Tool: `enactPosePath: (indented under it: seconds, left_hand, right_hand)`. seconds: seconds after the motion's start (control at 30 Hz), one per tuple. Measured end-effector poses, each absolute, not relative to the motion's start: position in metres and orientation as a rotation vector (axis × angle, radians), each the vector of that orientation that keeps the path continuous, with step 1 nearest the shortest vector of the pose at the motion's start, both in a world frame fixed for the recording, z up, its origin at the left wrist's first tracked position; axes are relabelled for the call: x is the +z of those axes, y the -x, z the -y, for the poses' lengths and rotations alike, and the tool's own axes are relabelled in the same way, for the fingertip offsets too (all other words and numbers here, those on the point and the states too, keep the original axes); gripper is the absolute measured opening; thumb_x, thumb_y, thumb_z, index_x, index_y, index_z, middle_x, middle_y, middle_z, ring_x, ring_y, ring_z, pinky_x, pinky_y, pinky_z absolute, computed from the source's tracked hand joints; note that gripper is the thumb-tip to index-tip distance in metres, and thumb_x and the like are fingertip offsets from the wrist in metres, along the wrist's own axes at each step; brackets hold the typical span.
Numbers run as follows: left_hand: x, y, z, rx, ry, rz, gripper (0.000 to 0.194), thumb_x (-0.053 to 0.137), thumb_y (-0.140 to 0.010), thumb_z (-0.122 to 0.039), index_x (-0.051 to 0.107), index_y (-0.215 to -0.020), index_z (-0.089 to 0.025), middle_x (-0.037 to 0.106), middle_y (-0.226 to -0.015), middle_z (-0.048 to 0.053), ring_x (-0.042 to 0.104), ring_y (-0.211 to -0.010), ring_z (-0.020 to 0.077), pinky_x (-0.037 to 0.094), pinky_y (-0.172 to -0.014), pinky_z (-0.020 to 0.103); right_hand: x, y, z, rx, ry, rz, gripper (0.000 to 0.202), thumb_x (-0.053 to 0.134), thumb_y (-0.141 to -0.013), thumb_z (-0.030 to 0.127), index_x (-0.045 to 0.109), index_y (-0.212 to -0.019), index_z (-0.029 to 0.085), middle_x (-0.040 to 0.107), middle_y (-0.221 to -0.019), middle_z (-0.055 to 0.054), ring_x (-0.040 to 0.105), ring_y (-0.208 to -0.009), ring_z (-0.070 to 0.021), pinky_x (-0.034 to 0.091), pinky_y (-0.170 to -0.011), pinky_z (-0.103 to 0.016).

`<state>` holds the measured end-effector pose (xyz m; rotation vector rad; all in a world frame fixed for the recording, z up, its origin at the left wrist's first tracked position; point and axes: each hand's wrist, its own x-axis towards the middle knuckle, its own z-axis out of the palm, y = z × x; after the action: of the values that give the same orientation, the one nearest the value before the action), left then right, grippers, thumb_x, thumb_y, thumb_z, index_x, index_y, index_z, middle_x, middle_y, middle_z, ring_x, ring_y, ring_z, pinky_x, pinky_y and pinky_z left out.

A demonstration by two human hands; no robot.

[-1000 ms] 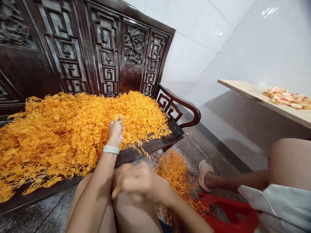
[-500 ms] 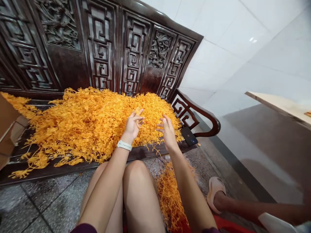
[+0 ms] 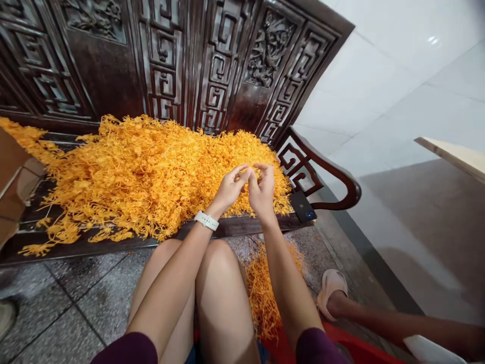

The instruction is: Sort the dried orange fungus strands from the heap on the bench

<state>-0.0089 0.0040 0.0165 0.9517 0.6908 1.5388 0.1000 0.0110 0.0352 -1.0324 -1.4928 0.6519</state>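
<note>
My left hand (image 3: 230, 188), with a pale watch strap (image 3: 206, 221) on its wrist, is pinched closed, thumb against fingers. Close beside it, my right hand (image 3: 262, 191) is closed too, its fingers curled and the thumb near the left one. Whatever sits between the fingertips is too small and hidden to make out. Both hands hover over the front right part of a big heap of orange branched, stringy pieces (image 3: 147, 172), spread along the seat of a dark carved wooden bench (image 3: 242, 226).
A black phone (image 3: 302, 206) lies at the bench's right end, by the curved armrest (image 3: 348, 189). More orange strands (image 3: 261, 298) are below my right forearm. At left stands a cardboard box (image 3: 17, 177). Another person's shoe (image 3: 333, 290) and leg are at right.
My hands have come together, from apart with fingers spread to fingertips meeting. The view has shifted slightly, and part of a shoe shows at the left edge.
</note>
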Motion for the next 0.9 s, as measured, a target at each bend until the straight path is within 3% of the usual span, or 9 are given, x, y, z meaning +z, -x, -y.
enactPosePath:
  seconds: [0.07, 0.13, 0.23, 0.37, 0.5, 0.6, 0.73, 0.8, 0.9]
  left_hand:
    - [0.017, 0.012, -0.005, 1.482, -0.981, -0.685, 0.043, 0.079, -0.085, -0.057, 0.078, -0.101, -0.018, 0.066, -0.078, 0.004, 0.044, -0.053, 0.0082, 0.032, -0.048, 0.024]
    - [0.017, 0.014, -0.005, 1.483, -0.948, -0.698, 0.041, 0.081, -0.083, -0.057, 0.076, -0.093, -0.017, 0.055, -0.069, -0.001, 0.036, -0.049, 0.0064, 0.026, -0.046, 0.024]
    - [0.018, 0.012, -0.004, 1.538, -0.800, -0.741, 0.034, 0.081, -0.085, -0.050, 0.068, -0.086, -0.019, 0.050, -0.069, -0.003, 0.037, -0.051, 0.0067, 0.029, -0.046, 0.024]
    - [0.020, 0.009, 0.000, 1.449, -0.685, -0.731, 0.043, 0.073, -0.091, -0.058, 0.059, -0.080, -0.019, 0.055, -0.074, 0.000, 0.039, -0.048, 0.0053, 0.025, -0.045, 0.025]
    - [0.021, 0.014, -0.001, 1.381, -0.747, -0.745, 0.048, 0.073, -0.090, -0.060, 0.055, -0.073, -0.018, 0.043, -0.062, -0.003, 0.030, -0.047, 0.0038, 0.021, -0.047, 0.025]
    - [0.019, 0.016, -0.002, 1.421, -0.782, -0.723, 0.046, 0.071, -0.094, -0.053, 0.053, -0.071, -0.018, 0.044, -0.063, -0.003, 0.030, -0.047, 0.0042, 0.022, -0.046, 0.024]
    - [0.014, 0.009, -0.002, 1.526, -0.709, -0.724, 0.046, 0.071, -0.097, -0.041, 0.049, -0.064, -0.018, 0.041, -0.062, -0.004, 0.034, -0.050, 0.0055, 0.028, -0.048, 0.022]
    - [0.012, 0.008, -0.006, 1.553, -0.646, -0.733, 0.045, 0.070, -0.098, -0.037, 0.048, -0.064, -0.018, 0.040, -0.061, -0.004, 0.034, -0.051, 0.0059, 0.028, -0.049, 0.022]
    - [0.009, 0.022, -0.020, 1.566, -0.447, -0.842, 0.042, 0.066, -0.100, -0.040, 0.050, -0.068, -0.019, 0.039, -0.058, -0.005, 0.029, -0.048, 0.0063, 0.023, -0.046, 0.023]
  right_hand:
    - [0.032, -0.099, -0.011, 0.686, 1.029, 1.453, 0.035, 0.067, -0.095, 0.056, 0.053, -0.106, 0.026, 0.056, -0.089, -0.002, 0.053, -0.068, -0.0132, 0.042, -0.055, -0.028]
    - [0.027, -0.096, -0.011, 0.787, 1.044, 1.379, 0.040, 0.064, -0.095, 0.063, 0.048, -0.100, 0.027, 0.049, -0.076, 0.003, 0.043, -0.056, -0.0108, 0.035, -0.049, -0.027]
    - [0.020, -0.092, -0.012, 0.925, 1.056, 1.262, 0.050, 0.058, -0.093, 0.074, 0.040, -0.090, 0.028, 0.040, -0.066, 0.008, 0.029, -0.045, -0.0080, 0.026, -0.043, -0.025]
    - [0.014, -0.092, -0.013, 0.959, 1.068, 1.289, 0.052, 0.053, -0.094, 0.076, 0.044, -0.088, 0.026, 0.041, -0.064, 0.007, 0.030, -0.045, -0.0070, 0.025, -0.042, -0.025]
    - [0.019, -0.097, -0.015, 0.995, 1.067, 1.396, 0.047, 0.064, -0.092, 0.069, 0.047, -0.092, 0.026, 0.050, -0.069, 0.005, 0.037, -0.049, -0.0066, 0.026, -0.044, -0.024]
    - [0.022, -0.096, -0.014, 1.091, 0.985, 1.405, 0.045, 0.071, -0.090, 0.063, 0.046, -0.089, 0.025, 0.054, -0.073, 0.005, 0.037, -0.049, -0.0060, 0.028, -0.044, -0.023]
    - [0.018, -0.087, 0.006, 0.984, 0.885, 1.426, 0.040, 0.072, -0.094, 0.055, 0.046, -0.085, 0.026, 0.046, -0.068, 0.007, 0.033, -0.048, -0.0078, 0.030, -0.044, -0.024]
    - [0.020, -0.083, 0.029, 0.821, 0.896, 1.519, 0.032, 0.069, -0.098, 0.047, 0.049, -0.084, 0.025, 0.045, -0.068, 0.005, 0.039, -0.053, -0.0099, 0.035, -0.049, -0.025]
    - [0.038, -0.080, 0.078, 0.804, 0.728, 1.915, 0.022, 0.062, -0.104, 0.032, 0.057, -0.084, 0.023, 0.058, -0.078, 0.000, 0.055, -0.069, -0.0125, 0.046, -0.063, -0.027]
